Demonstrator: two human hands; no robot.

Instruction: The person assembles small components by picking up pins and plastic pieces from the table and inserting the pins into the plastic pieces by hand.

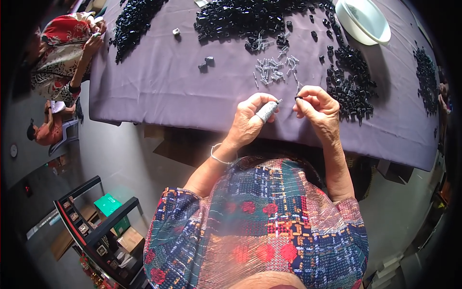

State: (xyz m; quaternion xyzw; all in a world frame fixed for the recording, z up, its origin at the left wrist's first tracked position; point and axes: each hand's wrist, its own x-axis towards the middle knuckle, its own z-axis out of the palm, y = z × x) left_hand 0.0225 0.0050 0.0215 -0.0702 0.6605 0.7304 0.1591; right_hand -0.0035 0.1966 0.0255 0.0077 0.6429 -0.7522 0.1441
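Both of my hands are raised at the near edge of a table under a purple-grey cloth (159, 86). My left hand (249, 118), its thumb wrapped in grey tape, is closed in a pinch on a small metal pin (279, 101). Facing it a short gap away, my right hand (318, 111) pinches a small black piece (298, 98) between thumb and fingertips. Just beyond my fingers lies a loose scatter of small silvery pins (272, 71). A heap of small black plastic pieces (353, 91) sits beside my right hand.
A larger black heap (240, 21) spreads across the far side, with another pile (134, 26) at far left. A white plastic basin (363, 21) stands at far right. One person (67, 53) is at the table's left end; another (48, 127) sits farther back.
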